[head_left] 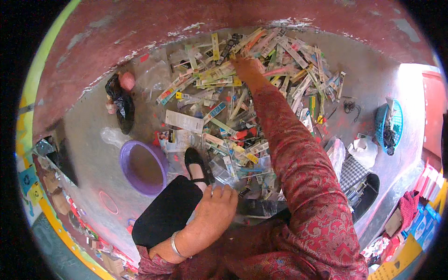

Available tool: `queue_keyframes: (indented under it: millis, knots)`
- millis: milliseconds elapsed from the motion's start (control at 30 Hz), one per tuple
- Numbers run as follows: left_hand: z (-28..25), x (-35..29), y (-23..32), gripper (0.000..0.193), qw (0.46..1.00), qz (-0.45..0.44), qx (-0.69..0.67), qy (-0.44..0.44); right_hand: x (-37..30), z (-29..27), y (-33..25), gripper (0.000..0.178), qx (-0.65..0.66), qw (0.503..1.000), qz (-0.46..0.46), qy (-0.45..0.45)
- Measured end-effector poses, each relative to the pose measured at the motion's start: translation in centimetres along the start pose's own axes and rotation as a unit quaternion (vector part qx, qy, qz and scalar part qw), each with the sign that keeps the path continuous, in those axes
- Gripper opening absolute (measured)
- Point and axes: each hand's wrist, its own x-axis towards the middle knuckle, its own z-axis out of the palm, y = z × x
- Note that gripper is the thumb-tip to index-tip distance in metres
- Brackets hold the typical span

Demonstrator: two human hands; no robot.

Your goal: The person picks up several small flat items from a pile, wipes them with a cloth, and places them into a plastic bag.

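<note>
My right arm, in a red patterned sleeve, stretches across a heap of long narrow plastic packets [294,56] on the floor. At the heap's far side, my right hand [246,70] has its fingers bent down and closed on the end of a yellowish packet [219,72]; the fingertips are partly hidden. My left hand [214,212], with a silver bangle [175,245] at the wrist, is near my lap beside a black flat surface [163,212]. Its fingers are curled together, and what they may hold is hidden. A black shoe [196,165] on my foot stands at the heap's near edge.
A purple basin [143,168] stands to the left. Beyond it lie a black plastic bag [122,105] and clear film [116,136]. On the right are a blue basket [388,126], a white bag [363,151] and a black case [366,196]. A reddish wall [140,23] bounds the far side.
</note>
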Motion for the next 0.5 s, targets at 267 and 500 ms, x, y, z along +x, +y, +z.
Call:
queue_keyframes:
  millis: [267,500]
  knots:
    - [-0.1,-0.6,0.3,0.034,0.999,-0.001,0.014,0.037,-13.6,1.3,-0.5,0.043,-0.039,0.983,-0.150,-0.100]
    - [-0.3,-0.9,1.6,0.035,0.998,-0.008,0.045,0.039,-20.2,-3.9,1.2,0.058,-0.002,0.883,-0.154,-0.443]
